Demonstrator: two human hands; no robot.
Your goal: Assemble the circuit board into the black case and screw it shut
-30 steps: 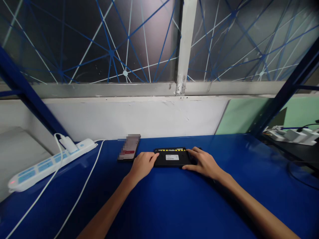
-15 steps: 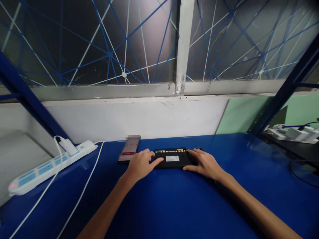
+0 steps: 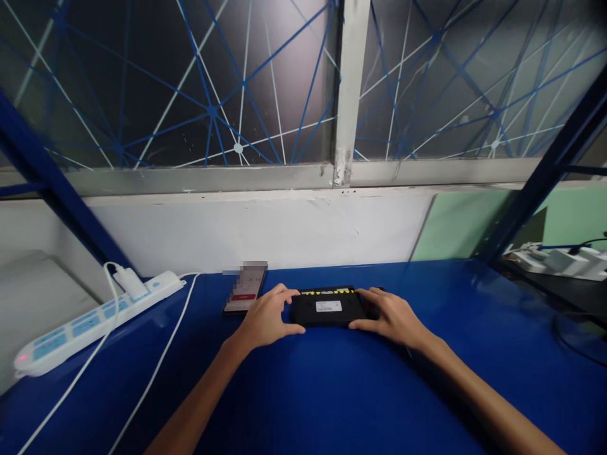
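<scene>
A flat black case with a white label and a yellow-and-black strip along its far side is between my hands, at or just above the blue table. My left hand grips its left end, fingers at the far corner and thumb by the near edge. At the right end, my right hand has its fingers on the far corner and its thumb at the near edge. A dark object, partly hidden, shows behind the right fingers; I cannot make out its kind.
A phone with a lit screen lies left of the case. On the left, a white power strip holds a plug, and white cables run forward over the blue table. White adapters sit on a black surface at the far right.
My left thumb has shifted from the top of the case down to its near edge. The right hand stays at the right end. The view has tilted slightly.
</scene>
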